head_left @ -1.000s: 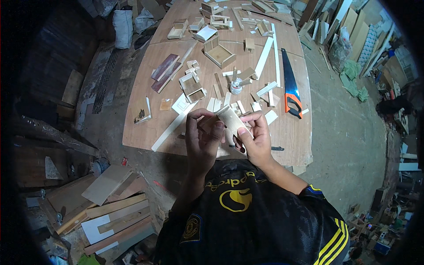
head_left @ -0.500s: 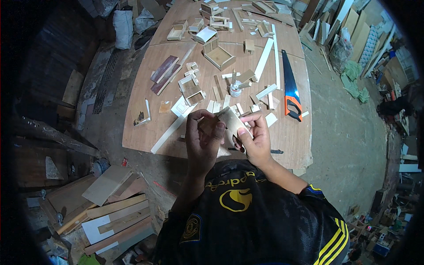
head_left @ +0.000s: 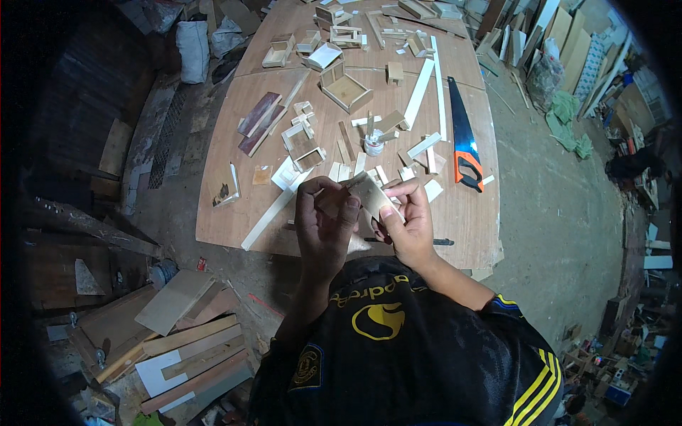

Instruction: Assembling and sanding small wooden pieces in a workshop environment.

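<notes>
Between my two hands, above the table's near edge, is a small pale wooden piece [head_left: 371, 192], tilted, with flat faces. My left hand [head_left: 327, 216] pinches its left side, thumb in front and fingers curled behind. On the right side my right hand [head_left: 407, 219] grips it with the thumb on the face and fingers bent behind. The piece's underside is hidden by my fingers. Just beyond lie several small wood offcuts [head_left: 339, 172] and a white jar [head_left: 374, 145] with a brush and a stick standing in it.
A handsaw [head_left: 465, 142] with an orange and black handle lies on the table's [head_left: 234, 206] right. Small wooden boxes [head_left: 346, 86] and miniature furniture-like pieces spread toward the far end. Long pale strips [head_left: 420, 94] lie mid-table. Stacked boards [head_left: 188, 341] stand at lower left.
Both hands keep hold of the wooden piece, nearly in the same place. The right fingers behind it have shifted slightly. The view has moved a little.
</notes>
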### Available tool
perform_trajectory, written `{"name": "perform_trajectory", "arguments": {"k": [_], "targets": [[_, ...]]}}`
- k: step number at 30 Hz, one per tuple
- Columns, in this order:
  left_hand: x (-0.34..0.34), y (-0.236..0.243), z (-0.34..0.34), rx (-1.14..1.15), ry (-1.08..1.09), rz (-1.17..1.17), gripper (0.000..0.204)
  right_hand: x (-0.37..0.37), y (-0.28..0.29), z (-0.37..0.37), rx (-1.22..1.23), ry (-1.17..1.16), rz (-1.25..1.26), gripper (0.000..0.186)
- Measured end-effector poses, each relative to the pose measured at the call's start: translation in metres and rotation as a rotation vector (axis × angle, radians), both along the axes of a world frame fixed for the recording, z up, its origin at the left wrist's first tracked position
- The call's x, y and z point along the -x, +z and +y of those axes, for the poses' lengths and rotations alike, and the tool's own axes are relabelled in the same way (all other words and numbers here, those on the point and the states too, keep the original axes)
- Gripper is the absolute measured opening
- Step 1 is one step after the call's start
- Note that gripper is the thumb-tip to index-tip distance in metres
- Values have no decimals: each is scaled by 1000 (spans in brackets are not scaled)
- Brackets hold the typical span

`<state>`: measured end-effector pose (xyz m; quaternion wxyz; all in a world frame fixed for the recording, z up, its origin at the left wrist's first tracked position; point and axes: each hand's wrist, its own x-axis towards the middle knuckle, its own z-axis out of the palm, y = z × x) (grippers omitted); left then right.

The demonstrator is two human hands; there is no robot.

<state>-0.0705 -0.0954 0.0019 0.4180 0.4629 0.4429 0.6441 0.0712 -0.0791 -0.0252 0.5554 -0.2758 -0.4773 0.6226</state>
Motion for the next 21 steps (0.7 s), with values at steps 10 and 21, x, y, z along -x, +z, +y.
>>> {"name": "perform_trajectory", "arguments": {"k": [10, 21], "targets": [[0, -1, -4, -8, 23, 20, 27, -1, -2, -2, -7, 34, 35, 21], [0, -8, -9, 29, -19, -6, 28, -4, -3, -6, -16, 29, 20, 20]]}}
